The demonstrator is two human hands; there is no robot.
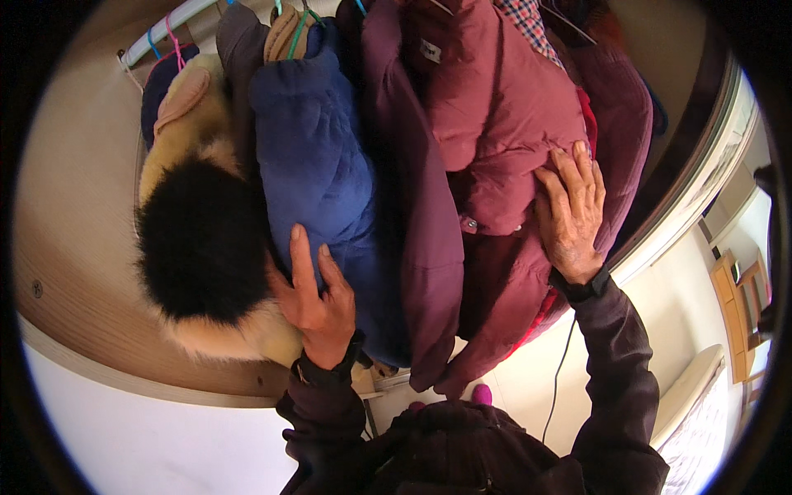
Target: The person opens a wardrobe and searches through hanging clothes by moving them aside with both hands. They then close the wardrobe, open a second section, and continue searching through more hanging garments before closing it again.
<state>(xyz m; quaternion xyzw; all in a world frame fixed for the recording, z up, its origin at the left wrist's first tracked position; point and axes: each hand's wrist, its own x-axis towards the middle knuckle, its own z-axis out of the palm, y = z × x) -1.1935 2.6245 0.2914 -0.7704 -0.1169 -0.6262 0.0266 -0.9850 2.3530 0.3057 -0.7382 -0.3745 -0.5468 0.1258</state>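
Several garments hang side by side in front of me. My left hand (315, 299) lies with its fingers apart against a blue plush coat (309, 157); its thumb side is close to a black fur piece (202, 239) on a cream fur garment (260, 334). My right hand (571, 210) rests flat on a dark red padded jacket (499, 124), fingers stretched upward over the fabric. Between the hands hangs a long purple sleeve (429, 247). Neither hand grips anything that I can see.
A white rail (169, 31) with coloured hangers runs at the upper left. Behind the clothes is a wooden wardrobe panel (78, 214). A curved pale door edge (685, 206) borders the right side. A thin dark cable (561, 371) hangs near the floor, by a pink shoe (482, 394).
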